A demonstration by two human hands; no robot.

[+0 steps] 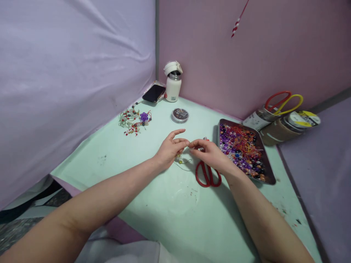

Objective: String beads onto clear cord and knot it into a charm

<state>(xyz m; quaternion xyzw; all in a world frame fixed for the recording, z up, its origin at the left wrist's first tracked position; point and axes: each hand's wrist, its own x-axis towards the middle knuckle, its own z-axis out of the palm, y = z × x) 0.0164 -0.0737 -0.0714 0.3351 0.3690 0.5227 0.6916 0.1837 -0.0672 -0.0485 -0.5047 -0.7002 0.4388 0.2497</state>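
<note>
My left hand (170,149) and my right hand (207,151) meet at the fingertips over the middle of the table. Thumb and forefinger of each are pinched together; what lies between them is too small to make out. A thin cord (183,168) with a few yellowish beads (180,160) hangs or lies just under my left hand. Red-handled scissors (208,175) rest below my right hand, their blades partly hidden by it. To the right is a dark tray (270,171) of purple, black and orange beads with tangled red and yellow cord.
A small round container (180,115) stands beyond my hands. Beaded strings (134,120) lie at the left, near a phone (154,93) and a white bottle (173,87). Behind the tray are a holder with scissors (256,118) and a brown jar (279,130) topped by a spool.
</note>
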